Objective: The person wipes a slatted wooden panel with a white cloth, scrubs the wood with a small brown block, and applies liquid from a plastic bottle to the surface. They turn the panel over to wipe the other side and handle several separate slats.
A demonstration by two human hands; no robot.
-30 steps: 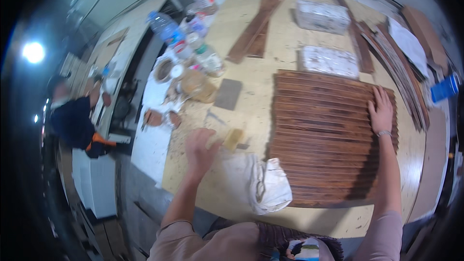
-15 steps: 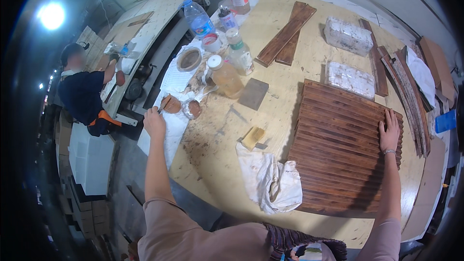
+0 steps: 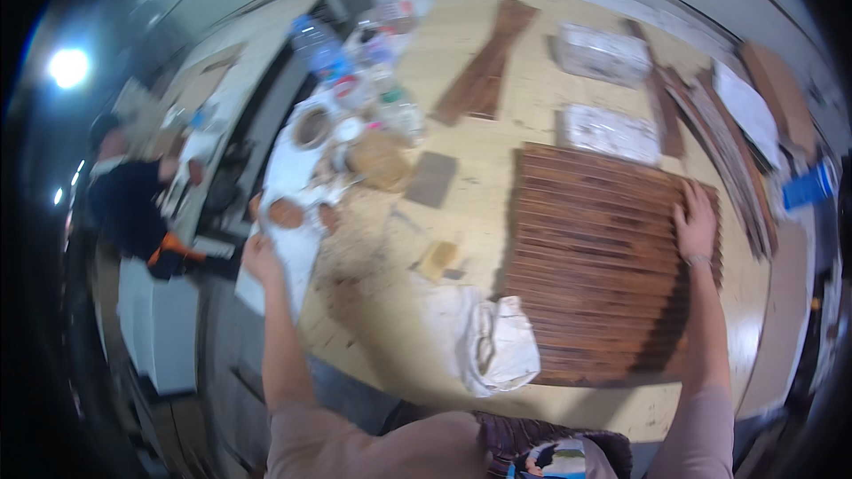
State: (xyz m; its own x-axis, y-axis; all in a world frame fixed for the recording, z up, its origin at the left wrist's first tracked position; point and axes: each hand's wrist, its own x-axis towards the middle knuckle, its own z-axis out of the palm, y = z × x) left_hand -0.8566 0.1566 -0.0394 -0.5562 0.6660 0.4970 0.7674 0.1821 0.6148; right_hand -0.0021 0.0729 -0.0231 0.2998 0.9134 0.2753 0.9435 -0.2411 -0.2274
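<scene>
Panel of dark ribbed wood (image 3: 603, 275) fills the right of the head view, the only view I have, lying flat on the pale table (image 3: 484, 146). On its right part I see the right hand (image 3: 696, 229) laid down, fingers spread and gripping nothing, perhaps to steady it. At left of frame, the left hand (image 3: 260, 259) is at the edge of the white sheet (image 3: 288, 253), near a brown round lump (image 3: 286, 213); its fingers look curled, but blur means I cannot tell whether they hold anything. I take the bottles (image 3: 319, 49) and the amber jar (image 3: 380, 162), upper left, to be grouped there to keep liquids off the wood. Counting, I get one panel, one yellow sponge (image 3: 438, 260) and one white cloth (image 3: 501, 346) at lower centre, one grey square (image 3: 432, 179), two crossed planks (image 3: 484, 62) at upper centre and two white wrapped blocks (image 3: 603, 53) at upper right; the bottles are too smeared for me to count.
</scene>
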